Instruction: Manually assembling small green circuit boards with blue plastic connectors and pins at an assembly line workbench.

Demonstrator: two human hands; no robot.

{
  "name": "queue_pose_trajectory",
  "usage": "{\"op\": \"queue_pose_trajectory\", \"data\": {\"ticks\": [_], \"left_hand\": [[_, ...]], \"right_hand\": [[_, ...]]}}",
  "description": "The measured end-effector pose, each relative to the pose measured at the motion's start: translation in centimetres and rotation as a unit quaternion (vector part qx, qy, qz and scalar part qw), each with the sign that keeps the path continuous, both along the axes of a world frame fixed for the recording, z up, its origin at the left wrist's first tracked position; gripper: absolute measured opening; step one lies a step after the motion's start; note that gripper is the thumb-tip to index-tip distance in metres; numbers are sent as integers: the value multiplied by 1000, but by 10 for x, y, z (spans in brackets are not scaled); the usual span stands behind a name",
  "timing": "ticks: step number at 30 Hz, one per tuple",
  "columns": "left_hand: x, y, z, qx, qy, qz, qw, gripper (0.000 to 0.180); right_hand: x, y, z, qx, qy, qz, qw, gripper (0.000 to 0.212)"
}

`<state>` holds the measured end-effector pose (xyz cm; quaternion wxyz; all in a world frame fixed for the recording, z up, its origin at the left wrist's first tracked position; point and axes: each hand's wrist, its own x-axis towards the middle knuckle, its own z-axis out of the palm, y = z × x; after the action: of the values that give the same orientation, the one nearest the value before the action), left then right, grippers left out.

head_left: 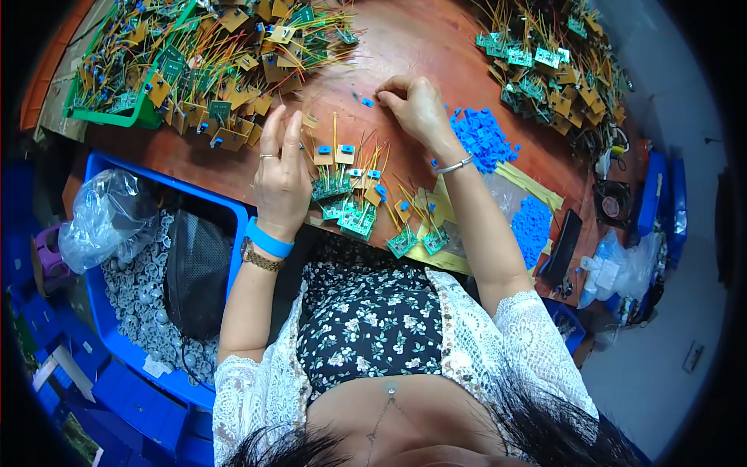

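My left hand (282, 179) is beside the front of the heap, its fingers stretched out and spread. Close to it stand green circuit boards (357, 218) in a loose group, wired to small tan boards bearing blue caps (345, 149). My right hand (420, 113) is over the table, thumb and index fingertips drawn together in a pinch; what lies between them, if anything, is too small to make out. Just left of those fingertips, a single blue cap (367, 102) lies on the table. A pile of loose blue caps (484, 138) is beside my right wrist.
Wired boards are heaped at far left (233, 62), partly in a green crate (117, 117), and at far right (545, 70). A second pile of blue pieces (532, 226) lies nearer me. A blue bin (105, 280) of grey parts stands left; a small fan (611, 202) sits right.
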<state>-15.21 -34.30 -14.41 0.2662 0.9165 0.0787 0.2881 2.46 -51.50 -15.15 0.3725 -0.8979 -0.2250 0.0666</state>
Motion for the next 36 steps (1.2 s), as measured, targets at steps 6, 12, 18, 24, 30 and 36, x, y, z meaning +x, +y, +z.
{"op": "queue_pose_trajectory", "data": {"ticks": [6,12,18,24,30,36], "left_hand": [[0,7,-12,106,42,-70,991,46],[3,1,-11,104,51,-77,990,43],[4,3,-10,141,90,-67,984,49],[-1,11,-14,161,98,-63,980,44],[1,8,-9,194,116,-60,972,37],[-1,7,-9,203,116,-56,971,35]], "right_hand": [[-13,-3,-4,-1,-90,55,994,15],[-22,13,1,-27,-242,88,966,9],[-18,20,1,-28,-272,199,941,12],[-33,20,0,45,-220,78,971,13],[-32,23,-7,12,-223,85,971,9],[-35,21,-12,79,-178,37,980,9]]}}
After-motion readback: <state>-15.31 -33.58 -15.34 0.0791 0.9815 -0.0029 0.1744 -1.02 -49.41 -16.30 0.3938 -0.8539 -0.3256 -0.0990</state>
